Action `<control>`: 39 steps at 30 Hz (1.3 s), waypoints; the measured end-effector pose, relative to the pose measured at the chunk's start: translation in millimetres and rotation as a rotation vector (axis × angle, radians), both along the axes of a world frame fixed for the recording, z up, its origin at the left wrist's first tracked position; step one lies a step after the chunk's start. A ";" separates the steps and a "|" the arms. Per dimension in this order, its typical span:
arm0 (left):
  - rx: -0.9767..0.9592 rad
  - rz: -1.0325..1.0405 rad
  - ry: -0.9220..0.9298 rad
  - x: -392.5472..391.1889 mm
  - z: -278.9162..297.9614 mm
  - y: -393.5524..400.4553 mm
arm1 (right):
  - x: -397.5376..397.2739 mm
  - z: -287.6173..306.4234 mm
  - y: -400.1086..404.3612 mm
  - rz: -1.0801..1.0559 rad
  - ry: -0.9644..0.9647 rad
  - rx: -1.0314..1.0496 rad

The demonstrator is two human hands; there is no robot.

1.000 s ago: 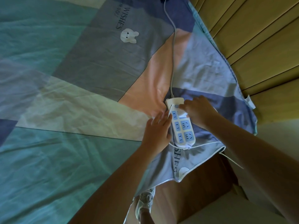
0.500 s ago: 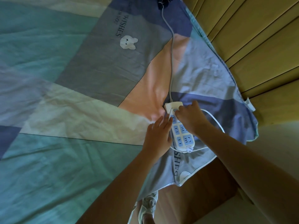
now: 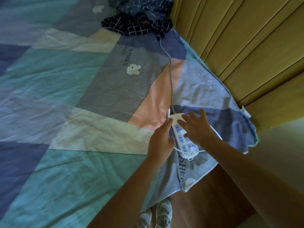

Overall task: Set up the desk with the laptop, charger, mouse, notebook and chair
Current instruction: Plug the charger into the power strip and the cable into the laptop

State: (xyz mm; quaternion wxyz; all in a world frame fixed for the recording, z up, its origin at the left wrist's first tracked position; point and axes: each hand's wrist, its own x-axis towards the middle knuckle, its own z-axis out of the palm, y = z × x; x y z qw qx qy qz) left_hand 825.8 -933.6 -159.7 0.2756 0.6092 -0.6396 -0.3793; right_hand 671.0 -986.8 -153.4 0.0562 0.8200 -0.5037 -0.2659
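A patchwork bedsheet (image 3: 69,99) bears a white power strip (image 3: 181,137) near its corner. The left hand (image 3: 160,142) pinches a thin white cable (image 3: 168,115); the right hand (image 3: 196,129) hovers spread-fingered over the strip.

A patchwork sheet (image 3: 65,99) fills most of the view — teal, grey, pink and blue panels, creased, with a white bunny (image 3: 133,69) beside the word "WISHES". At the top a dark checked cloth (image 3: 139,18) lies bunched against the yellow panelling (image 3: 238,46). A white power strip (image 3: 184,142) sits on the sheet near its corner, its grey cord (image 3: 171,76) running up under the cloth. Below — wooden floor (image 3: 218,199) and pale shoes (image 3: 156,214).
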 end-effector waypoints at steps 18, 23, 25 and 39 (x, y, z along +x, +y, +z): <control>-0.182 -0.247 0.544 -93.9 257.6 64.4 | -78.4 238.6 170.2 -0.270 -0.440 -0.533; -0.061 -0.479 0.706 -117.3 305.1 89.0 | -92.6 278.8 225.3 -0.471 -0.440 -0.661; -0.005 -0.611 0.683 -125.4 316.6 98.8 | -91.4 287.4 249.4 -0.577 -0.452 -0.706; 0.271 -1.250 0.637 -172.3 331.7 249.8 | -56.7 299.5 458.5 -1.288 -0.400 -0.789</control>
